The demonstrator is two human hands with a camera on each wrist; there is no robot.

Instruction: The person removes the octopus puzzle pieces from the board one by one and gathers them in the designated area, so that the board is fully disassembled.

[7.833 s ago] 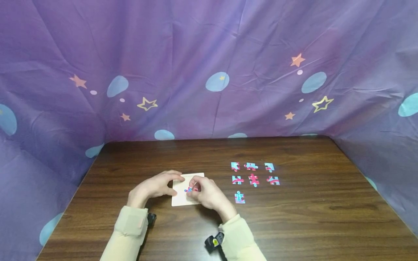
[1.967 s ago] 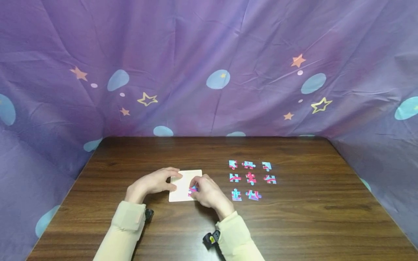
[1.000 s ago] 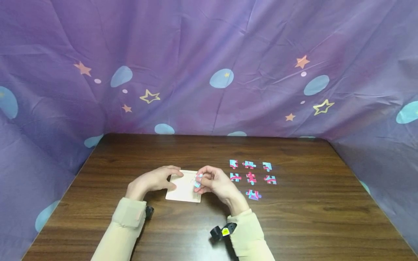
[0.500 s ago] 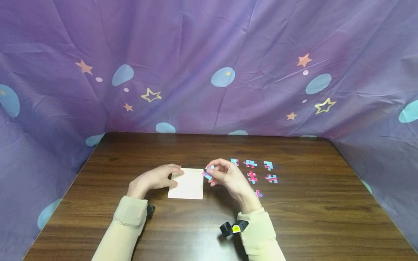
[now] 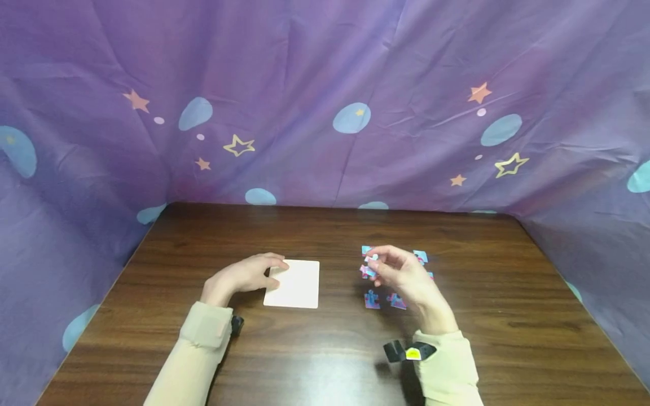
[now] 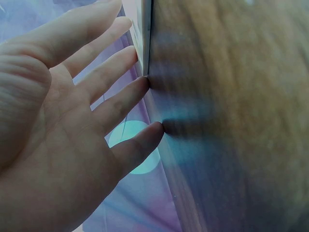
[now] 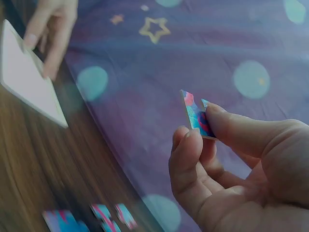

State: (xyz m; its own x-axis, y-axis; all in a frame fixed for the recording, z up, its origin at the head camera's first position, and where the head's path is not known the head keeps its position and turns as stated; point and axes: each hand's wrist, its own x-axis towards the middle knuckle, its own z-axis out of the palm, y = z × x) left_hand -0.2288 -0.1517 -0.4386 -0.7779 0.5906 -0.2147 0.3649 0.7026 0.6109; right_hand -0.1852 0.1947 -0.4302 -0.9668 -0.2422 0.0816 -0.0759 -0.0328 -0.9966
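Observation:
My right hand (image 5: 408, 279) pinches a jigsaw puzzle piece (image 7: 195, 116) between thumb and fingers, above the table. In the right wrist view the piece is pink and blue and stands tilted on its edge. My left hand (image 5: 246, 275) lies at the left side of a square white board (image 5: 297, 288), thumb and index finger touching it. The left wrist view shows the fingers of this hand (image 6: 82, 106) extended against the board's edge and the table. More puzzle pieces (image 5: 372, 299) lie below and around the right hand, some hidden behind it.
The brown wooden table (image 5: 284, 355) reaches back to a purple curtain (image 5: 304, 163) with stars and blue ovals, which also hangs at both sides. Loose pieces lie in rows right of the board, among them a corner piece (image 5: 420, 256).
Earlier, puzzle pieces lay on the board under my right hand; now its face looks bare. My right hand has carried its piece rightward, over the rows. My left hand stays at the board.

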